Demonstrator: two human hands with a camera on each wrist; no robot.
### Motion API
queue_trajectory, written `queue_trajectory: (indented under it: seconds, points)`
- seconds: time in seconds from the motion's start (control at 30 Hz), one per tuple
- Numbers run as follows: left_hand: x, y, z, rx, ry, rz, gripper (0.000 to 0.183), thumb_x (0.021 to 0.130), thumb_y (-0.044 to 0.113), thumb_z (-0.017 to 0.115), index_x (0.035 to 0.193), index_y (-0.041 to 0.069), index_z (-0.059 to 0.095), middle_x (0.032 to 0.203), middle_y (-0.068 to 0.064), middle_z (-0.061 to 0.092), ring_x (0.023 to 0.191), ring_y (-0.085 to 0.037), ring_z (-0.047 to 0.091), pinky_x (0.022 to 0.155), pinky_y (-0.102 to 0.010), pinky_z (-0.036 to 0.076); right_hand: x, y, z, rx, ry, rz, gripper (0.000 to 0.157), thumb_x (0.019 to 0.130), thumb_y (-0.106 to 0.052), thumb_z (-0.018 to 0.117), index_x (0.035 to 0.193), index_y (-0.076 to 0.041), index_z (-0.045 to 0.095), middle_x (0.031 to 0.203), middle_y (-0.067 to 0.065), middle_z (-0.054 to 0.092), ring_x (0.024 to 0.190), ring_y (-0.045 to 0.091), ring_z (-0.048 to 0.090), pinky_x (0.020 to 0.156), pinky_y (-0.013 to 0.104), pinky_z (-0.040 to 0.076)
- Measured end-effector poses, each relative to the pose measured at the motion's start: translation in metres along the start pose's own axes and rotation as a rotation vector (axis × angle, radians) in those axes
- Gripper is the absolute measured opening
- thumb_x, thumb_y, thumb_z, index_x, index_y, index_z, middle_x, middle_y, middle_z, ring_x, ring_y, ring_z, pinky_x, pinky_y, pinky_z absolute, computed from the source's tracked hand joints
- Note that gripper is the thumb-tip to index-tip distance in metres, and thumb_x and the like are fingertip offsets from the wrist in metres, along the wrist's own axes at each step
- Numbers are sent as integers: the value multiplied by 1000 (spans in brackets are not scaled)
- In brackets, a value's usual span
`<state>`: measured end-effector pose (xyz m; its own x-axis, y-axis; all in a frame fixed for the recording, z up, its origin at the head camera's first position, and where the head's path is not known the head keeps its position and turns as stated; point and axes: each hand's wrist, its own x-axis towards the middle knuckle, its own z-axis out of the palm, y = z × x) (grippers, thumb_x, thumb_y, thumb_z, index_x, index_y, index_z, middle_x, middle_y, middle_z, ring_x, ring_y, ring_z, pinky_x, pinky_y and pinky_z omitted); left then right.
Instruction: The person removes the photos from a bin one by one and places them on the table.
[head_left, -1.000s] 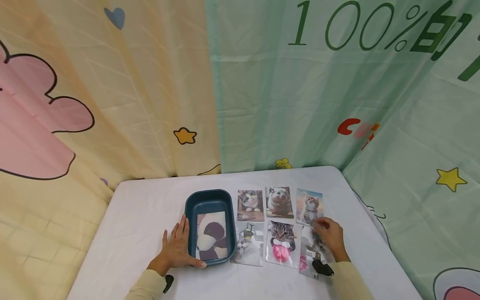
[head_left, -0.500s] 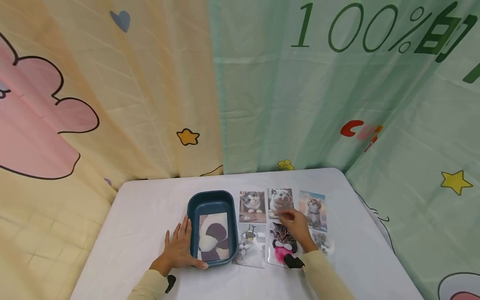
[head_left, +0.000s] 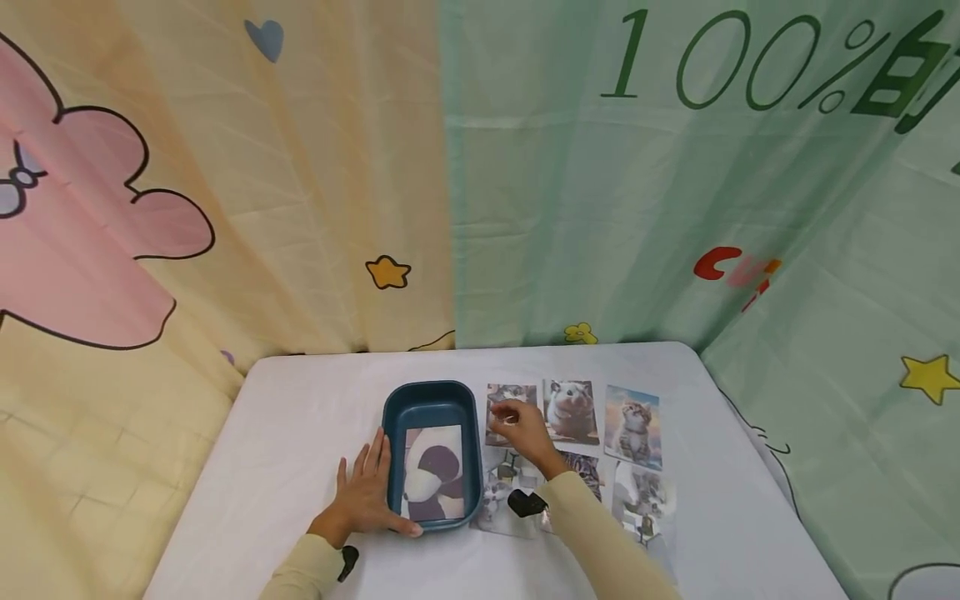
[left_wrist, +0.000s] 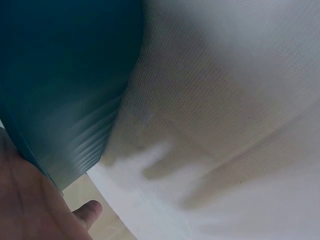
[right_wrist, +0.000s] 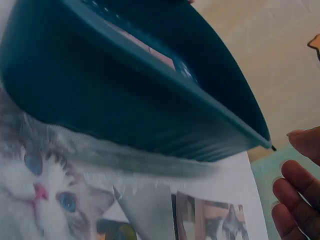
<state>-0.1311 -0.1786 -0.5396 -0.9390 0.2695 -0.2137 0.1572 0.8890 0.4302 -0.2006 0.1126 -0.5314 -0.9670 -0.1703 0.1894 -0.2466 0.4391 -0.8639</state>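
Observation:
My left hand (head_left: 363, 493) rests spread against the left side of a dark teal plastic tray (head_left: 431, 408), its thumb at the front corner. A photo card (head_left: 435, 483) with rounded white and purple-brown shapes lies inside. Over the upper-left cat card (head_left: 512, 390) hovers my right hand (head_left: 528, 433), fingers loosely bent, partly covering that card. The right wrist view shows bare fingers (right_wrist: 295, 200) with nothing between them, beside the tray's end. Below it a pale blue-eyed cat card (head_left: 502, 512) lies close to the tray's right side.
Other photo cards lie in two rows to the right: a hamster (head_left: 572, 412), a kitten against sky (head_left: 633, 425), a grey cat (head_left: 645, 500), and a tabby (head_left: 587, 471) partly under my right forearm. A white cloth covers the table (head_left: 315, 408); printed curtains (head_left: 570, 208) enclose it.
My right hand has swept left from the rightmost cards, past the middle ones, to the upper-left card. My left hand stays at the tray. The head view has shifted slightly.

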Motion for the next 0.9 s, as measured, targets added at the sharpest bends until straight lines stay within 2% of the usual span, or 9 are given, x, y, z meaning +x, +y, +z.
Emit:
queue_trajectory:
  seconds: [0.2,0.3,0.43,0.53,0.73,0.9]
  points:
    - [1,-1,2,16,-10,-3,157,40,80,78,152,-3,6,161,-17,-5,143,-44,7,108,-67,-5,16,-15,21,4,-93,-50,23,88,-5,69,109,0,68,106,15,68,101,33,62,88,47,50]
    - [0,1,-1,21,-24,-12,156,42,78,79,152,-3,5,160,-18,-5,143,-44,6,108,-67,-5,22,-21,31,11,-137,-44,25,88,-5,68,113,2,67,111,15,67,106,34,62,91,47,50]
    - [-1,4,-4,-5,-10,-12,153,43,72,83,151,-6,9,160,-21,-1,142,-47,9,107,-69,-2,28,-27,46,14,-172,-55,28,89,-5,68,115,3,65,114,16,65,108,35,61,91,47,50]
    - [-2,4,-4,10,-18,-15,154,43,75,81,152,-5,8,160,-20,-1,143,-45,9,108,-68,-2,29,-31,56,-3,-182,-68,28,88,-6,68,115,3,66,114,16,65,108,34,62,91,46,50]
    - [-3,2,-1,19,-18,-10,155,42,79,78,152,-4,7,160,-18,-3,143,-45,8,108,-68,-3,32,-35,76,-27,-204,-31,30,88,-4,68,117,5,64,116,18,65,110,34,61,92,44,50]
    - [-2,4,-3,5,2,-2,154,42,76,81,152,-4,9,160,-19,-1,142,-45,10,108,-69,0,34,-38,88,-31,-174,47,29,89,-2,66,117,4,66,118,18,66,112,32,60,91,45,50]
